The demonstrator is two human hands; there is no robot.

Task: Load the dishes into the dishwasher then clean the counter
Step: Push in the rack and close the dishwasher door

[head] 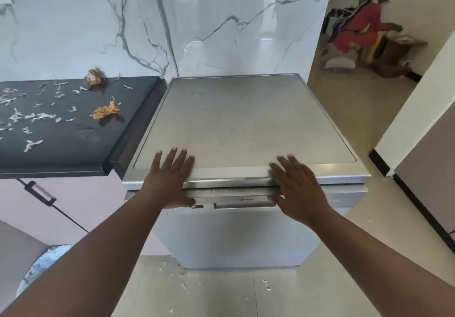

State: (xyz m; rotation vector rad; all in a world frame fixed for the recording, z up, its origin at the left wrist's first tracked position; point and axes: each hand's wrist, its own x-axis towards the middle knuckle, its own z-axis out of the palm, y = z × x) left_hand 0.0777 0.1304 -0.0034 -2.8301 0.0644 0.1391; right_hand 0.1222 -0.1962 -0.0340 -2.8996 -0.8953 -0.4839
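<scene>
Head view: we're standing over the dishwasher [236, 124], a silver freestanding unit with its flat top facing us and the door seam running along the front edge. Door looks closed or nearly so, can't tell if latched.

Our left hand [170, 176] lies flat on the front left of the top, fingers straight and spread, thumb hooked down over the front lip by the handle recess [243, 204]. Nothing grasped. Our right hand [295, 188] is the same on the right side: fingers extended over the top edge, thumb down on the door's upper strip, nothing held. It's slightly motion-blurred.

The counter [73, 144] sits just left of the dishwasher, dark surface, touching or nearly touching its side. It's littered with white scraps [34, 116] and two orange-brown peel-like bits [105, 112], one near the wall. No dishes in frame.

More white crumbs [182, 284] on the floor at the dishwasher's base. Marble wall [221, 21] behind. A person in red [357, 31] sits in the room beyond, right.
</scene>
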